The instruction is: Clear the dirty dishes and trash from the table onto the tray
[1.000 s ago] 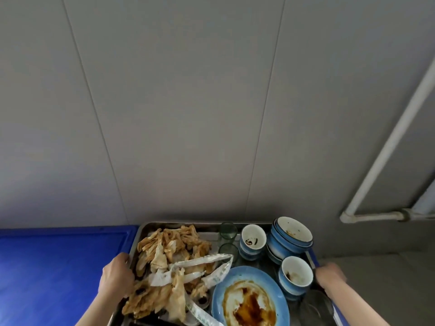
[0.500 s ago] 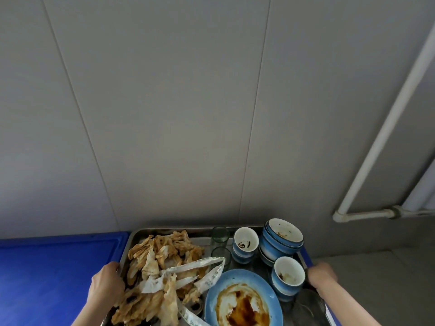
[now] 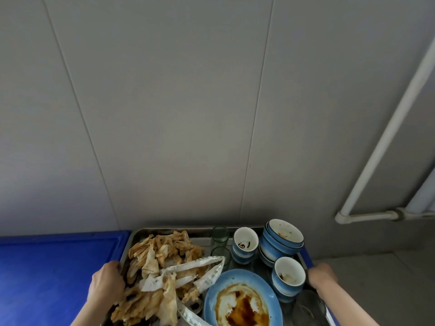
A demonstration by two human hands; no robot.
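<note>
The left hand [image 3: 107,287] grips the left rim of the steel tray [image 3: 169,231], fingers curled over its edge; the right hand [image 3: 321,276] holds the right rim, fingers curled, though their tips are hidden behind the rim. The tray sits on a blue surface [image 3: 51,267] against the grey wall [image 3: 188,114]. Loaded as it is, the tray will likely handle heavy and stiff and should be kept level, held at both side rims. Nearest lies the sauce-smeared blue plate [image 3: 242,300], slippery and fragile, with a clear glass dish [image 3: 306,309] to its right. Left of the plate, crumpled soiled napkins [image 3: 162,255] and paper wrappers [image 3: 197,267] form a light, loose pile that may shed. Farther back stand stacked blue bowls [image 3: 283,241], cups [image 3: 244,243] and green glasses [image 3: 220,236], prone to toppling. A white pipe [image 3: 388,128] runs down the wall, far right.
</note>
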